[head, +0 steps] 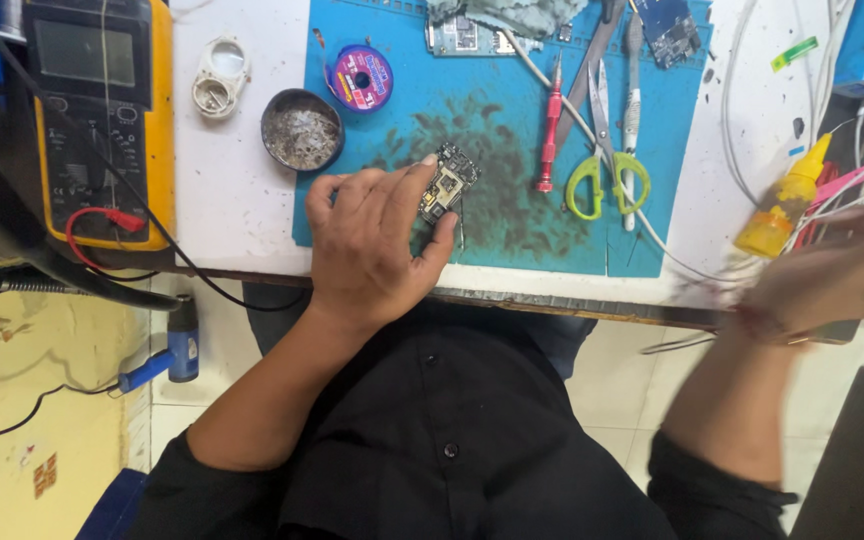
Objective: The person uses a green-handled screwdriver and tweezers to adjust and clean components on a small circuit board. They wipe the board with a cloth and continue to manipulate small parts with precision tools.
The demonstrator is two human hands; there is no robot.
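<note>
My left hand (372,245) rests on the blue work mat (512,130) near the table's front edge, its thumb and fingers pinching a small dark circuit board (447,185). My right hand (832,270) is at the right edge of the table, blurred by motion. It sits just below a yellow squeeze bottle (782,210) with a pointed nozzle. Something small and green shows at its fingers, too blurred to tell whether it is held.
A yellow multimeter (102,120) with red and black leads lies at the left. A round metal tin (300,130), a spool of solder wick (362,78), a red screwdriver (550,130), green-handled scissors (602,150), tweezers and white cables (752,120) lie about the mat.
</note>
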